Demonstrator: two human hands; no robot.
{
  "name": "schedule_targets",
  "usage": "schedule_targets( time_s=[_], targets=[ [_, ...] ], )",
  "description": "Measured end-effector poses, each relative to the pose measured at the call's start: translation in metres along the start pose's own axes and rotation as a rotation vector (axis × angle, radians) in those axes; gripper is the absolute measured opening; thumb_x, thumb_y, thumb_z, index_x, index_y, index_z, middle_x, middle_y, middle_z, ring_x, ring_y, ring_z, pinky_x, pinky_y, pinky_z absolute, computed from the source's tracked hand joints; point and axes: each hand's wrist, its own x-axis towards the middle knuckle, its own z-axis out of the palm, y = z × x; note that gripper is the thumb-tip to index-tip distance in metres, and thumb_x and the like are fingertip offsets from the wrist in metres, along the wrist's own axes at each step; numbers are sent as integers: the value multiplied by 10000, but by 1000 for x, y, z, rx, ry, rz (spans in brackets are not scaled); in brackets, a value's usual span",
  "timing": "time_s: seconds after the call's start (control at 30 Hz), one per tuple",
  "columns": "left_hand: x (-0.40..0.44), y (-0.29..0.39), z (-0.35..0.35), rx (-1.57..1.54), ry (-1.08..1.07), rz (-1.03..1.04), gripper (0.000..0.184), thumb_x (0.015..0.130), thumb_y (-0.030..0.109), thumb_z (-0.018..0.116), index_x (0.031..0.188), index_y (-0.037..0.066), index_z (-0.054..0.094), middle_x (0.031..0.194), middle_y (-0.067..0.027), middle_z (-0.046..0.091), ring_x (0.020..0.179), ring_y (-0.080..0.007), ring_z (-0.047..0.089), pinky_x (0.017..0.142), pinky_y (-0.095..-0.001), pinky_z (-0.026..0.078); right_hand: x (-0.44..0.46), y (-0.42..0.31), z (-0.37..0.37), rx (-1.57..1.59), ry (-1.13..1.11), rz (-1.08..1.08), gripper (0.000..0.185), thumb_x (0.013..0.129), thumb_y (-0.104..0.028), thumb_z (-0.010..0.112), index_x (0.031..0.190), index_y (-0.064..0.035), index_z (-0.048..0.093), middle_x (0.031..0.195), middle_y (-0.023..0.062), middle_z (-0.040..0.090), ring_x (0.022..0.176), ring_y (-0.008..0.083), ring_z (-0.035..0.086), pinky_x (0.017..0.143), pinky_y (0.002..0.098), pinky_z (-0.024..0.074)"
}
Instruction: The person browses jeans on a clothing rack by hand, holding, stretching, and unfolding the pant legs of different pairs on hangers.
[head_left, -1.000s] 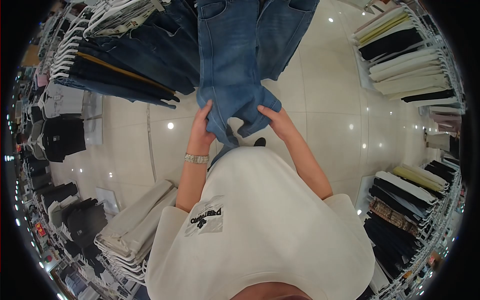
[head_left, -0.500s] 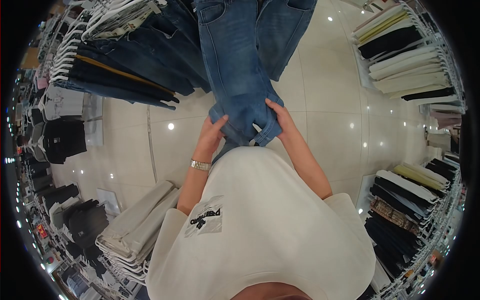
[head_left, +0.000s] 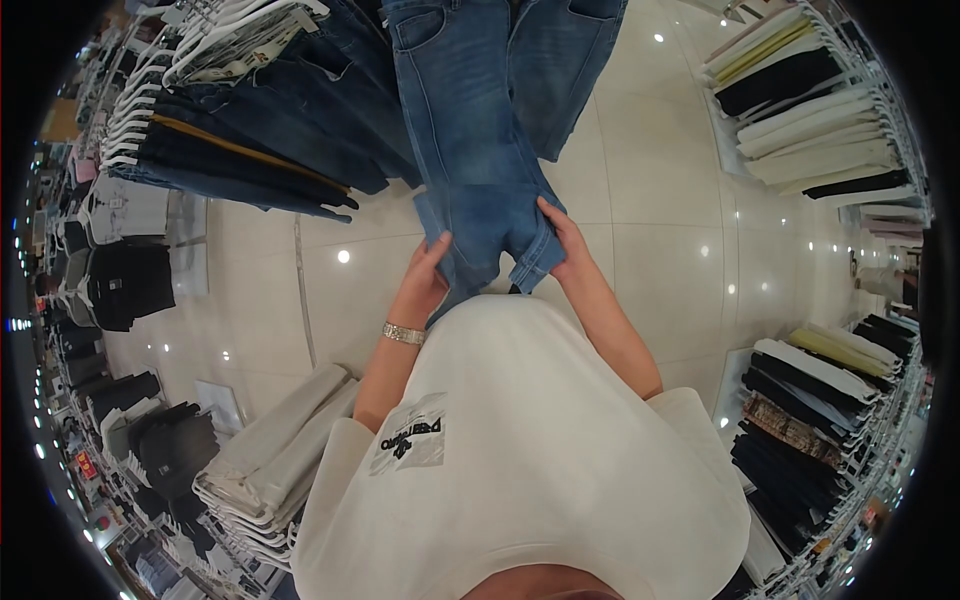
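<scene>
A pair of blue jeans (head_left: 470,140) hangs from the top of the head view down toward my body, waist end at the top. My left hand (head_left: 428,272) grips one side of the gathered lower leg, thumb on top and fingers partly hidden beneath. On the other side, my right hand (head_left: 562,235) is closed on the denim beside a turned edge with pale stitching, thumb over the cloth. Between my hands the fabric bunches and sags. The second leg of the jeans (head_left: 560,90) hangs free on the right.
Dark jeans (head_left: 270,130) on white hangers fill a rack at the upper left. Beige trousers (head_left: 270,430) hang at the lower left. Racks with pale trousers (head_left: 820,140) and dark trousers (head_left: 785,470) line the right. Glossy floor tiles (head_left: 660,270) lie between.
The bunched denim between my hands has shifted, and the gap near the stitched edge has changed shape. My left hand has moved slightly down; both hands keep hold of the jeans.
</scene>
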Motion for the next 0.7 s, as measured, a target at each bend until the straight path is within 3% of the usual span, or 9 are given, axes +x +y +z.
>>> schedule_targets(
  time_s=[0.1, 0.3, 0.53, 0.7],
  targets=[
    [-6, -9, 0, 154, -84, -58, 405, 958, 211, 639, 1278, -14, 533, 1179, -93, 652, 1070, -197, 636, 930, -329, 511, -1, 2, -1, -9, -5, -8, 527, 937, -263, 645, 1334, 35, 470, 1225, 183, 622, 1087, 287, 647, 939, 424, 541],
    [-3, -14, 0, 337, 7, 220, 304, 967, 173, 615, 1205, -15, 594, 1113, -59, 667, 978, -131, 624, 857, -287, 506, -2, 10, -12, -113, 54, -21, 543, 936, -293, 648, 1350, 11, 470, 1270, 150, 608, 1167, 274, 602, 1003, 445, 484],
    [-6, -17, 1, 547, -12, 216, 305, 986, 176, 596, 1214, -25, 602, 1123, -71, 672, 991, -125, 621, 891, -274, 496, 0, 33, -61, -319, 101, 138, 598, 890, -370, 705, 1337, -32, 497, 1255, 114, 609, 1150, 262, 586, 956, 452, 483],
    [-12, -21, 9, 560, -23, 206, 313, 985, 168, 579, 1219, -38, 595, 1127, -82, 670, 996, -137, 619, 890, -276, 490, -6, 50, -79, -361, 115, 182, 595, 882, -373, 701, 1333, -45, 492, 1245, 121, 579, 1131, 302, 569, 985, 495, 456]
  ],
)
